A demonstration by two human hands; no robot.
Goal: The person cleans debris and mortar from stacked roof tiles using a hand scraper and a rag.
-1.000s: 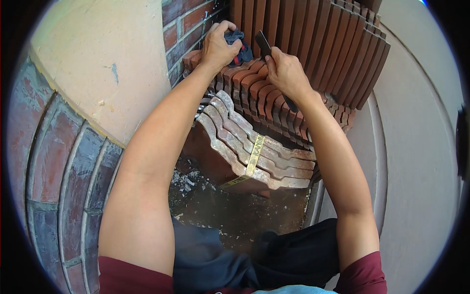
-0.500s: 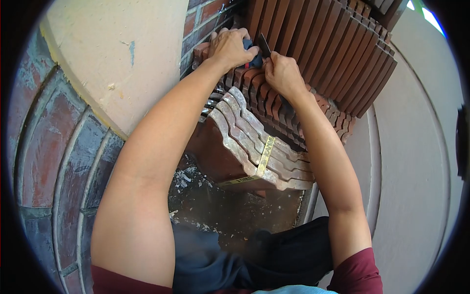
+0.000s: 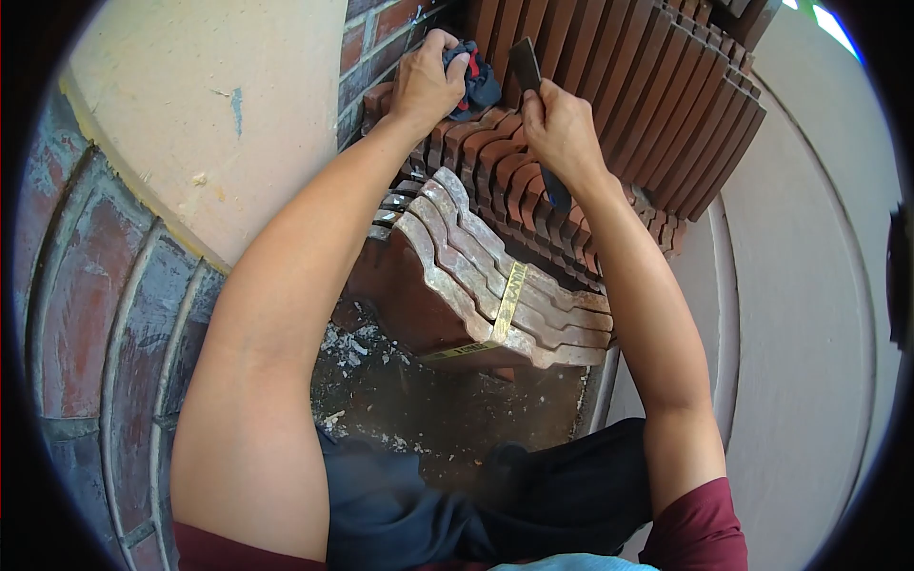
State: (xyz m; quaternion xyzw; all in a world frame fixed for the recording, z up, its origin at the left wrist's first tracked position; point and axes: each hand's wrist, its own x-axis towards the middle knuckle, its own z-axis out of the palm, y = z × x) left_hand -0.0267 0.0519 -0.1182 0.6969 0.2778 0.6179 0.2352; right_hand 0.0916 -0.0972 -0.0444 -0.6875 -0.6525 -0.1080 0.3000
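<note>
At the top of the view, my left hand [image 3: 428,84] is closed on a crumpled dark cloth [image 3: 476,86] with red patches, above a row of reddish clay roof tiles [image 3: 505,157]. To its right, my right hand [image 3: 562,128] grips a flat-bladed tool [image 3: 524,65]. Its broad dark blade points up and its dark handle shows below the palm. A gap separates the blade from the cloth. Nearer to me stands a bundle of weathered tiles [image 3: 466,257], bound with a yellow printed strap [image 3: 509,303].
Brown tiles [image 3: 619,86] are stacked on edge at the back right. A brick wall [image 3: 86,285] and a cream panel [image 3: 200,124] border the left; a pale grooved wall [image 3: 809,285] borders the right. White flakes lie on the dark ground [image 3: 447,409].
My left hand has moved up and slightly left with the cloth, away from the blade. My right hand has shifted slightly right, with more of the blade showing.
</note>
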